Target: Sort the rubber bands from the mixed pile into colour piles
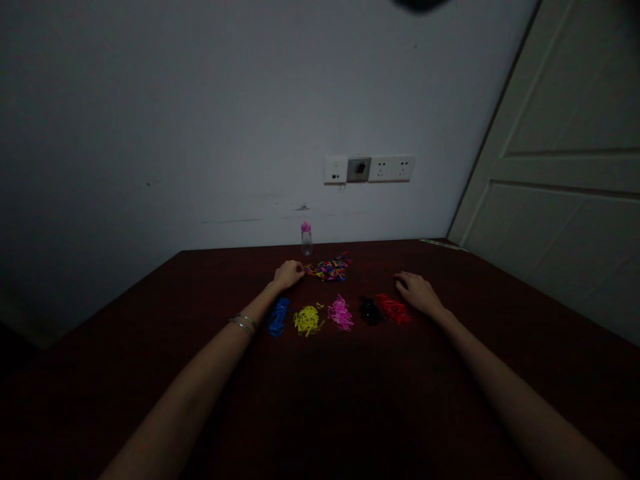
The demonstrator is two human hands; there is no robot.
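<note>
My left hand (289, 274) is at the left edge of a mixed, many-coloured pile of small rubber bands (330, 268), fingers curled together; whatever is between them is too small to make out. My right hand (419, 292) rests on the table just behind and right of the red rubber bands (395, 309), its fingers loosely bent and apart, with nothing seen in it. Sorted heaps lie in a row nearer me: blue bands (279, 317), yellow bands (307, 321), pink bands (341, 313) and black bands (371, 311), beside the red ones.
A clear bottle with a pink cap (307, 240) stands upright behind the mixed pile, near the wall. The dark red table (320, 393) meets a pale wall with sockets and a switch (370, 169). A panelled door (560, 167) is at the right. The light is dim.
</note>
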